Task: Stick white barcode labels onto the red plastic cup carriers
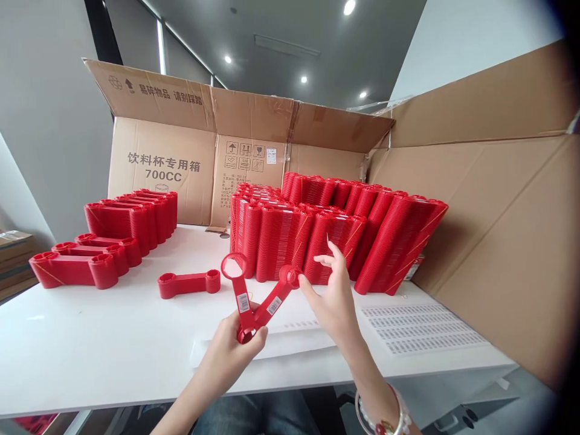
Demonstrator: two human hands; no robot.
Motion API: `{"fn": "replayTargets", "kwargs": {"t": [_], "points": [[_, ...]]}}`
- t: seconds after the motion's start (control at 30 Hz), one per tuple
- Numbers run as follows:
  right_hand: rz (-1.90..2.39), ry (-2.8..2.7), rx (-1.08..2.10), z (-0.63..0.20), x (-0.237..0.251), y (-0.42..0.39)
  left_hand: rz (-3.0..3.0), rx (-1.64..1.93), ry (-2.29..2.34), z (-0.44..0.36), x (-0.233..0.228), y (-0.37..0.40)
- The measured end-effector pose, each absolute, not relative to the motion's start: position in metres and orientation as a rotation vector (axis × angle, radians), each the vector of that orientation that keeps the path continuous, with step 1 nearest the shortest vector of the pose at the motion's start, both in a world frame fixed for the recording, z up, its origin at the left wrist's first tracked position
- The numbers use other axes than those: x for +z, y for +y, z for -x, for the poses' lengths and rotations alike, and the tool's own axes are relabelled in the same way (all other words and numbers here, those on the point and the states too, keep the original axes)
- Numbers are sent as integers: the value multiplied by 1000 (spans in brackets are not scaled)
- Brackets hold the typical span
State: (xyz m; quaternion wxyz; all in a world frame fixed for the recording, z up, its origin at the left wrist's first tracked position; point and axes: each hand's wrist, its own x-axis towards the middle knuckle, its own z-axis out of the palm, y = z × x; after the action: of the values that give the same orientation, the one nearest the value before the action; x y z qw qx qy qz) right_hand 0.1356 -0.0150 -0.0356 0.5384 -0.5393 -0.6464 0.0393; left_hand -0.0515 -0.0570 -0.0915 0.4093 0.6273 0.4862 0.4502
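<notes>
My left hand [235, 344] grips red plastic bars with round ends [267, 308] at their lower end, and they fan out in a V. Each of the two fanned arms carries a white barcode label. Beside the right arm of the V is my right hand [335, 296], its fingers apart and its thumb at or very near the round end. A thin pale sliver [328, 238] shows at its index fingertip; whether it is a label or a nail is unclear. A short red stack of the same bars [189, 284] lies just left of the V.
Tall red stacks [285, 241] crowd the table's back middle, some tied with bands. More stacks [118, 229] line the left. A label sheet [426, 326] lies at right, and another white sheet [290, 344] lies under my hands. Cardboard walls [163, 157] enclose the back and right.
</notes>
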Motion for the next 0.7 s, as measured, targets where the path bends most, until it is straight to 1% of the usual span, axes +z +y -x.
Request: {"fn": "replayTargets", "kwargs": {"t": [0.13, 0.27, 0.37, 0.5, 0.7], "points": [[1302, -1506, -10, -137, -25, -34, -1652, 1084, 1305, 49, -87, -60], [1252, -1480, -223, -128, -7, -55, -1707, 1038, 1211, 48, -80, -68], [1151, -1542, -283, -107, 4, -56, -1728, 998, 1146, 47, -78, -74], [1044, -1732, -244, -73, 11, -46, -1695, 938, 1131, 46, -80, -75], [979, -1920, -74, -46, 15, -51, -1564, 997, 1105, 48, -85, -72]]}}
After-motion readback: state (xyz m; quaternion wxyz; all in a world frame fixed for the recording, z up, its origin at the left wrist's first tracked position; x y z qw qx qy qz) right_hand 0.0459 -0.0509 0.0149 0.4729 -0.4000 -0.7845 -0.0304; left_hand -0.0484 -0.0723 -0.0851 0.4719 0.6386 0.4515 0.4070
